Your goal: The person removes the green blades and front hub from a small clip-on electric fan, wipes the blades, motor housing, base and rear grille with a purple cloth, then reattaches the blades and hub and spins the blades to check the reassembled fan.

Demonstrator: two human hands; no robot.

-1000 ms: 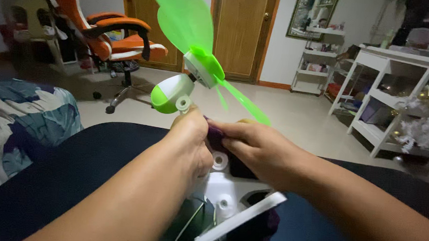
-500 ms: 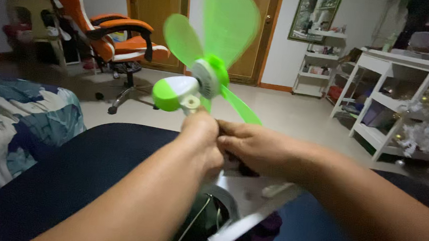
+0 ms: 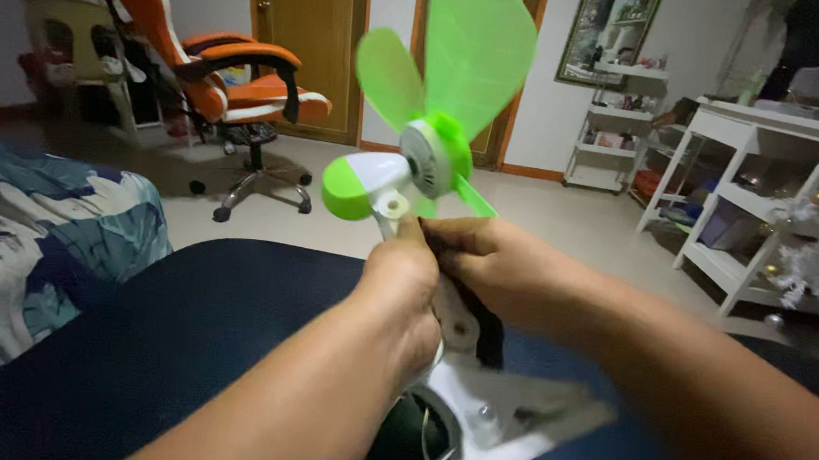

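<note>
Up close, both hands met on the neck of a small clip fan [image 3: 413, 178]: the left hand [image 3: 404, 282] had its fingers clamped around the white stem just under the green-and-white motor head, and the right hand [image 3: 488, 263] pinched the same stem from the right, fingers closed on it. Its green blades [image 3: 473, 49] stood upright above the hands, while its white clip base [image 3: 502, 416] lay near, over dark blue-clad knees [image 3: 195, 331]. Farther left stood an orange office chair [image 3: 220, 67], and far right a white shelf unit [image 3: 763, 176].

above hands: fan blades [image 3: 458, 62] block | sides: open
</note>
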